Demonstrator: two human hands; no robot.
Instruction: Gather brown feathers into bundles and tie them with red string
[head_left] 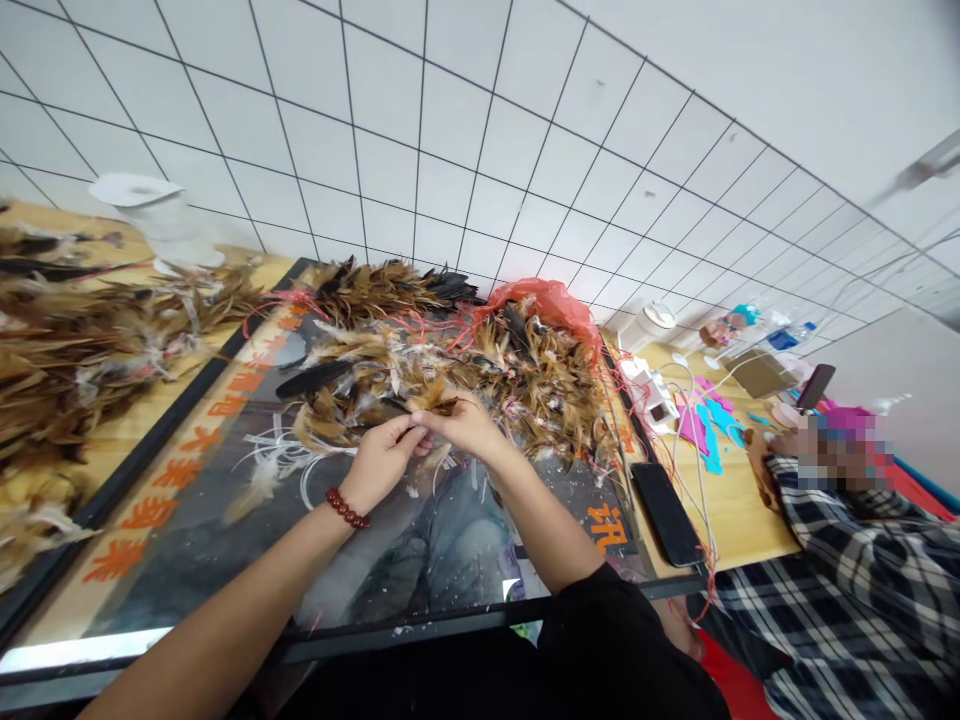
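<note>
My left hand (386, 455), with a dark red bead bracelet on its wrist, is closed in a pinch at the near edge of a feather pile. Against its fingertips, my right hand (465, 425) pinches a small brown feather (433, 394). Brown, white and black loose feathers (367, 365) lie just beyond both hands. A denser heap of brown feathers (547, 385) spreads to the right, partly in a red plastic bag (551, 300). White strips (281, 447) curl on the glass-topped table left of my left hand. What my left fingertips hold is too small to make out.
Feather bundles (75, 370) cover the left table, near a white cup (161, 220). At right are a black phone (667, 512), cables, a white lidded cup (649, 325) and a person in a plaid shirt (847, 580). A tiled wall stands behind.
</note>
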